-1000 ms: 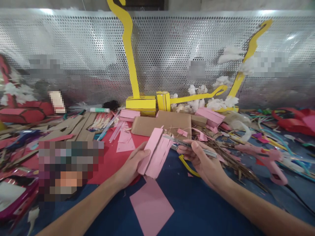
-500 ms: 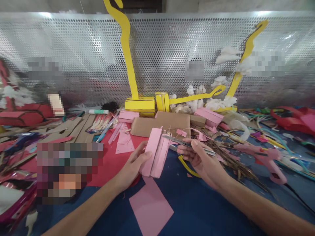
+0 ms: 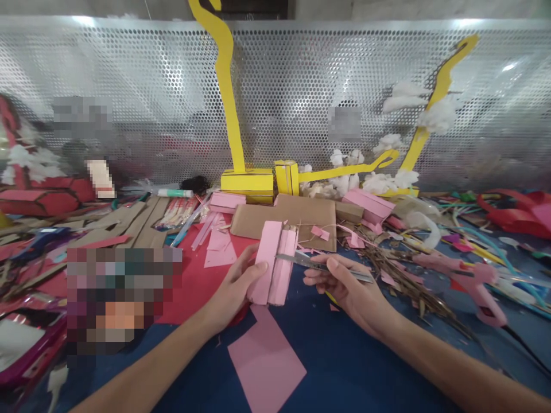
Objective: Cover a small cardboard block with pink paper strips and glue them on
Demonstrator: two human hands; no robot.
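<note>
Head view: the left hand (image 3: 241, 279) grasps the pink box (image 3: 275, 265) above the near-centre of the blue counter (image 3: 340, 358), thumb on its left face; the right hand (image 3: 350, 289) is closed around the knife (image 3: 321, 265), its blade tip directed left and in contact with the box. The pink sheet (image 3: 267, 361) lies at the near side of the box, cardboard (image 3: 310, 215) lies on the far side, and the glue gun (image 3: 473, 281) lies right of the right hand.

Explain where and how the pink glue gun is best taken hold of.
Probably grip the glue gun by its handle, from the near right: the handle slants that way, with the cord trailing from its end, while the nozzle points left, away.
</note>
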